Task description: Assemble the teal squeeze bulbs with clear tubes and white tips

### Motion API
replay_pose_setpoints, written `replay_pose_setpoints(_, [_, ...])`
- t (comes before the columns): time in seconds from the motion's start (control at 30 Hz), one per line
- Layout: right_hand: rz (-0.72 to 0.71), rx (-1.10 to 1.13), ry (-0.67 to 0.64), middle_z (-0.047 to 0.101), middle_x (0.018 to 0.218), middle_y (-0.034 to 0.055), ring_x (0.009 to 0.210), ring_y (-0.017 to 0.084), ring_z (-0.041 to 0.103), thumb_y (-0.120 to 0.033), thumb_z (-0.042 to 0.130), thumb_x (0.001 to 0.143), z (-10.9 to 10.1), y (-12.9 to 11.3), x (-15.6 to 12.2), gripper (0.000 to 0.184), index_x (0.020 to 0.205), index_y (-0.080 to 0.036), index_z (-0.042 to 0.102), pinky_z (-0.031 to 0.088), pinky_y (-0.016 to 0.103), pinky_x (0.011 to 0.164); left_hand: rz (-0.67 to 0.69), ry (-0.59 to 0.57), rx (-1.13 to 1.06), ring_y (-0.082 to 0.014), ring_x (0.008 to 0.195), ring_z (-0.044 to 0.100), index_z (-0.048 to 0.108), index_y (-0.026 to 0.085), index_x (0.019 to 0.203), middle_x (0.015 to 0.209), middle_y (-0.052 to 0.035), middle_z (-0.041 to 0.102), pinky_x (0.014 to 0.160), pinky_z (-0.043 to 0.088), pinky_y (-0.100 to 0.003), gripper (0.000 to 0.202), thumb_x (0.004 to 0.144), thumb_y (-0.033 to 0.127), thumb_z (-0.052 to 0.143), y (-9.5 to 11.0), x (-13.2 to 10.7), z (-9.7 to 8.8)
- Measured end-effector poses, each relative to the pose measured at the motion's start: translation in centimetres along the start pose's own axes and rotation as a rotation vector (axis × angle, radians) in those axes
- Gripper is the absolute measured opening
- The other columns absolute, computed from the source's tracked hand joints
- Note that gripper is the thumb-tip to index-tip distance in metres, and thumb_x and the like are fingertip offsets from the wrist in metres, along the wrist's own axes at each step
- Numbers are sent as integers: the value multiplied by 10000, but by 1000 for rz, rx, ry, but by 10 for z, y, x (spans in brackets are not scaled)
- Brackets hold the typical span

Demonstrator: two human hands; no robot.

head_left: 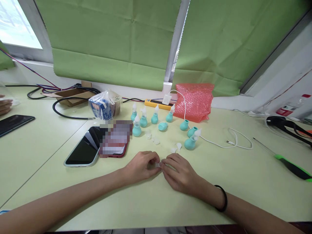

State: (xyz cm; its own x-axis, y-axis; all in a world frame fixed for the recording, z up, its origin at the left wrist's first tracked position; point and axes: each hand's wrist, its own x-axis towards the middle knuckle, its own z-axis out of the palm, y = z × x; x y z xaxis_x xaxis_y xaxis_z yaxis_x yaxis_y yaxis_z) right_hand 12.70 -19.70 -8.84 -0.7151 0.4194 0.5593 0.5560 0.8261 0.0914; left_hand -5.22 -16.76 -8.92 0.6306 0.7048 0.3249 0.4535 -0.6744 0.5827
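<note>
My left hand (pixel 142 165) and my right hand (pixel 179 172) meet low over the table, fingertips pinched together. Between them is a small translucent plastic piece (pixel 157 165), mostly covered by the fingers. Just beyond my hands lie loose clear pieces (pixel 156 140), with a small white piece (pixel 179 147) closer to the right. Behind these stand several teal squeeze bulbs with clear pointed tips (pixel 136 130), like nasal aspirators. One such tipped bulb (pixel 190 143) leans beyond my right hand. A teal bulb without a tip (pixel 184 125) stands open-necked, and another bulb (pixel 162 126) lies on its side.
Two phones (pixel 84 148) (pixel 117 139) lie left of the bulbs. Behind are a plastic-wrapped packet (pixel 104 104), a yellow power strip (pixel 156 104) and a pink bubble-wrap bag (pixel 195 102). A white cable (pixel 219 146) and a screwdriver (pixel 292 167) lie right. Another person's hand (pixel 5 105) shows far left.
</note>
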Motion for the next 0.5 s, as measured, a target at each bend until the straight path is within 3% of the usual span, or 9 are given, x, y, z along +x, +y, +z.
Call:
replay_pose_setpoints(0.23, [123, 234, 74, 588, 885, 85, 791, 194, 499, -55, 506, 708, 4, -1, -2, 235, 911, -164, 551, 452, 351, 643, -28, 3, -19, -102, 576, 526, 512, 167, 723, 634, 15, 569, 556, 408, -187, 57, 705, 217, 533, -1, 1, 0])
replay_pose_setpoints(0.4, [231, 403, 214, 590, 877, 56, 787, 170, 533, -93, 541, 711, 7, 5, -2, 336, 1022, -211, 494, 468, 326, 676, 10, 45, -106, -94, 586, 523, 491, 174, 794, 664, 19, 561, 576, 423, -191, 76, 746, 232, 491, 4, 0, -3])
replay_pose_setpoints(0.5, [279, 414, 197, 609, 835, 46, 751, 157, 559, -127, 552, 715, 7, 7, -2, 310, 1011, -203, 498, 473, 295, 658, 11, 75, -157, -88, 577, 515, 479, 178, 802, 672, 24, 556, 577, 432, -191, 71, 752, 229, 479, 6, -1, -4])
